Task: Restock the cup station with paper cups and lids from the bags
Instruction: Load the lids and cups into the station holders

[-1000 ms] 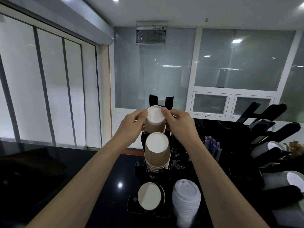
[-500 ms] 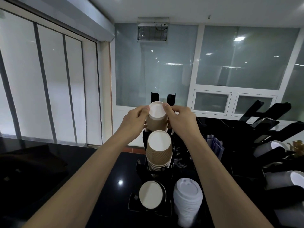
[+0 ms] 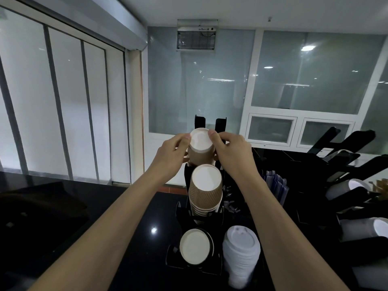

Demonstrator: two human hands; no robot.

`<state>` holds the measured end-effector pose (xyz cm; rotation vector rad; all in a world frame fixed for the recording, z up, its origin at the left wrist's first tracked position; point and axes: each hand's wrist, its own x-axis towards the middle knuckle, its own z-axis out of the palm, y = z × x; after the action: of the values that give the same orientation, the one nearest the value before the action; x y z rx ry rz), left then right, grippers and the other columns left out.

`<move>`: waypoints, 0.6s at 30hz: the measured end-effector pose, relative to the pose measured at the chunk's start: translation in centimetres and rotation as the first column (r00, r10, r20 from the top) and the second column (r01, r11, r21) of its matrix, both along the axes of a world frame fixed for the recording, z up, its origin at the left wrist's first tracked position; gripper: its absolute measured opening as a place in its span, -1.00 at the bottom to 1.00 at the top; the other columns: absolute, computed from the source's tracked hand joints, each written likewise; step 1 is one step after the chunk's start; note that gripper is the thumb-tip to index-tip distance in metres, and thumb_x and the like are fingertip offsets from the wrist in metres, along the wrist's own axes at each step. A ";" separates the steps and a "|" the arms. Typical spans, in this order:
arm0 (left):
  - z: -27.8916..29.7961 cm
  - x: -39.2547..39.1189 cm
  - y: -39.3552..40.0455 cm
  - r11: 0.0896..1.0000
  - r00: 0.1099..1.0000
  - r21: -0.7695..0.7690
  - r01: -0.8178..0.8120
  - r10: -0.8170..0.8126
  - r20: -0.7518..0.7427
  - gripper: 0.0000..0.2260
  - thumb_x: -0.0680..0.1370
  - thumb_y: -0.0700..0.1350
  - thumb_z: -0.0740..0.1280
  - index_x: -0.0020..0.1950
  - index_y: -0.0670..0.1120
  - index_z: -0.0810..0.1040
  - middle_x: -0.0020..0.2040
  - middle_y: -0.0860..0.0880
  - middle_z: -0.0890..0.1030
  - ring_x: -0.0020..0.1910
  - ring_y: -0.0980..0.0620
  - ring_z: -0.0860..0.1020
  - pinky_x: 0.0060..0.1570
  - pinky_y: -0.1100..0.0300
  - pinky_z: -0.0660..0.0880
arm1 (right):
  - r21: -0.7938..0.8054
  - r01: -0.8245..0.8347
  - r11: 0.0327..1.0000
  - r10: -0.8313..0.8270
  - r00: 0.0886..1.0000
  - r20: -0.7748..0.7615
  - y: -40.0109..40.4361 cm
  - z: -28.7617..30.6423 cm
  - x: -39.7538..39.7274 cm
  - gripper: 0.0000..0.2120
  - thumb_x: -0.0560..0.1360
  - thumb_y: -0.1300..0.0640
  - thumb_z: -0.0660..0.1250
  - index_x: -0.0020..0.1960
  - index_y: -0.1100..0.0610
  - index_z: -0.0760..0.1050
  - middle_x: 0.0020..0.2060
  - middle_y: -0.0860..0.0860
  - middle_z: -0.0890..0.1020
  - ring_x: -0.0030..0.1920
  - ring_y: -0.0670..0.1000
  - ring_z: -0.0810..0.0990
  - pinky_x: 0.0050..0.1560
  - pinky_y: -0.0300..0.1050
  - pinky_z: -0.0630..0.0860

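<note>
Brown cup (image 3: 200, 151) at 12 o'clock is clamped by left hand (image 3: 172, 153) and right hand (image 3: 232, 153) in the top slot of the rack (image 3: 220, 128); if pushed crooked, it could jam or topple the stack (image 3: 205, 190) below.

I see a glossy black desk (image 3: 117, 208) carrying a black tiered cup rack (image 3: 180, 213), a second black rack (image 3: 327, 208) at right, and a dark flat object (image 3: 37, 206) at left.
</note>
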<state>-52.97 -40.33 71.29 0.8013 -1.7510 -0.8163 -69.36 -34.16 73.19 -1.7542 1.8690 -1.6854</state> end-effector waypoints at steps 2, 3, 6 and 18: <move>0.0 0.0 0.0 1.000 1.000 -0.004 -0.006 0.006 -0.009 -0.68 0.73 0.04 0.12 0.40 0.00 0.51 0.22 0.02 0.60 0.14 0.03 0.62 -0.05 0.33 0.60 | 0.009 -0.004 1.000 0.004 1.000 0.004 0.2 0.2 0.1 -0.60 0.61 -0.30 0.22 0.03 -0.05 0.69 -0.16 -0.10 0.70 -0.11 0.03 0.71 0.00 0.12 0.66; 0.1 0.0 0.0 1.000 1.000 -0.008 -0.011 0.011 -0.014 -0.68 0.73 0.05 0.12 0.40 0.01 0.51 0.21 0.02 0.60 0.14 0.03 0.62 -0.04 0.32 0.60 | 0.016 -0.002 1.000 0.002 1.000 0.005 0.2 0.4 0.1 -0.60 0.61 -0.29 0.22 0.03 -0.03 0.69 -0.16 -0.09 0.70 -0.11 0.04 0.71 0.01 0.11 0.66; 0.2 -0.1 -0.2 1.000 1.000 0.002 -0.024 0.024 -0.010 -0.68 0.73 0.06 0.11 0.41 0.02 0.51 0.20 0.00 0.59 0.14 0.00 0.61 -0.03 0.29 0.59 | 0.045 0.019 0.999 -0.019 1.000 -0.005 0.2 0.9 0.3 -0.58 0.62 -0.29 0.22 -0.04 -0.01 0.68 -0.24 -0.02 0.70 -0.13 0.07 0.70 0.02 0.12 0.64; -1.1 0.3 -1.0 0.999 0.989 0.038 -0.005 -0.001 0.150 -0.70 0.72 0.06 0.16 0.34 0.04 0.58 0.24 0.10 0.64 0.27 0.05 0.56 0.35 0.05 0.45 | 0.121 0.044 0.992 -0.034 0.995 -0.089 0.0 -0.9 -0.5 -0.67 0.66 -0.18 0.19 0.00 -0.04 0.66 -0.21 -0.08 0.65 -0.06 0.03 0.60 -0.10 -0.05 0.45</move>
<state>-52.71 -41.34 70.17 0.9100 -1.8707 -0.8082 -69.86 -34.14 72.32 -1.7803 2.0090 -1.4933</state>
